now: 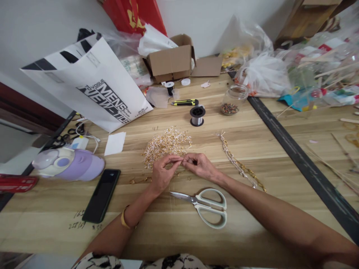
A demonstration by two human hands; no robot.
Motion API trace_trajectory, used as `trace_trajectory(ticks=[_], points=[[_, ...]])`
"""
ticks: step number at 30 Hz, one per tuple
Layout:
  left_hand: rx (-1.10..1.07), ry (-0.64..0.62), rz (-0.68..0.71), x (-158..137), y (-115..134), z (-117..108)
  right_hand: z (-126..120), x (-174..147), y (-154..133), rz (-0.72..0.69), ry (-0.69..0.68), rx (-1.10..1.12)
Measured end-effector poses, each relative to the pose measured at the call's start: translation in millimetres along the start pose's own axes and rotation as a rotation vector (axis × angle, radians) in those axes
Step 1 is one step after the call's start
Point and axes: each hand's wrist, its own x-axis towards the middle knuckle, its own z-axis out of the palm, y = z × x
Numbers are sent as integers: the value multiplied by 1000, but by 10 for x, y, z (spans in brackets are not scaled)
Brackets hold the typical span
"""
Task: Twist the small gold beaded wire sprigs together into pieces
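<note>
My left hand [165,170] and my right hand [200,164] meet fingertip to fingertip over the wood-topped table. Both are pinched closed; what lies between the fingers is too small to make out. Just behind them spreads a pile of small gold and clear beads [165,144]. A short beaded strand [140,180] lies beside my left wrist. Scissors with pale handles [211,198] rest in front of my hands, blades pointing left. To the right, gold and silver bead strands [234,160] lie bundled together. A spool of fine clear line [197,116] stands behind the pile.
A yellow-black utility knife [185,102] and a glass jar of beads [235,99] sit farther back. At left are a phone [102,194], a purple bottle [75,164] and a white paper bag [98,82]. A cardboard box [171,61] and plastic bags [263,74] line the wall.
</note>
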Motion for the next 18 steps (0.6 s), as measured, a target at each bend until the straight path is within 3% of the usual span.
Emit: trace_trajectory(ticks=[18], points=[[12, 16, -15, 14, 2, 3, 0, -3, 12, -21, 3, 13]])
